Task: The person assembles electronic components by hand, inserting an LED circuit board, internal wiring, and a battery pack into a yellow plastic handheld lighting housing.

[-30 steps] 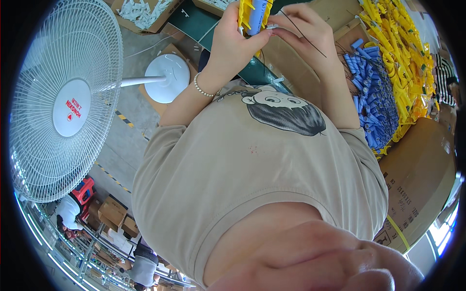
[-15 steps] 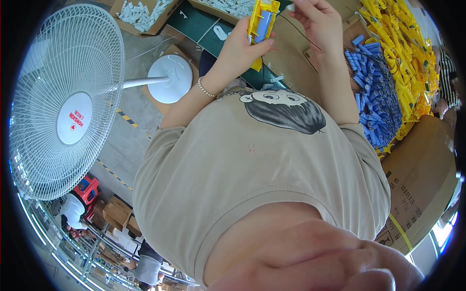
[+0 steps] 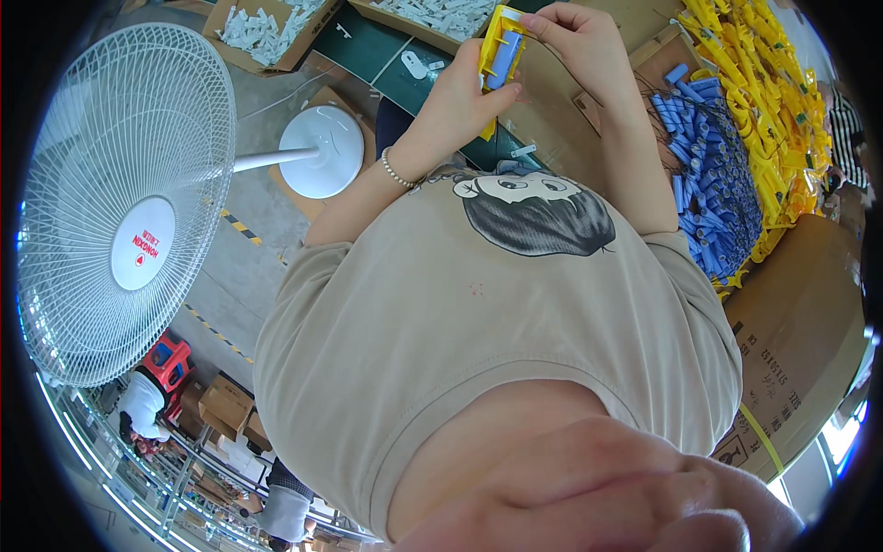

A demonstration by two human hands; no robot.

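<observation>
My left hand (image 3: 469, 97) grips a yellow plastic housing (image 3: 488, 57), its open side facing up. Inside that housing lies a blue cylindrical battery (image 3: 504, 59). At the housing's upper end my right hand (image 3: 581, 44) is closed in a pinch, thumb and forefinger touching the rim. A thin dark wire (image 3: 559, 61) runs from these fingers; its tip is hidden between them. To the right is a heap of blue batteries with dark wires (image 3: 704, 184), beside a large pile of yellow plastic housings (image 3: 777, 110).
Cardboard boxes of white plastic parts (image 3: 267, 32) stand along the far edge of a dark green work surface (image 3: 363, 46). A white fan (image 3: 138, 212) stands at my left. A big carton (image 3: 800, 340) is at right. Other people (image 3: 285, 506) work in the background.
My right hand has moved left and down, bringing the wire's end from beside the yellow housing to its upper end. My left hand has tilted the housing slightly.
</observation>
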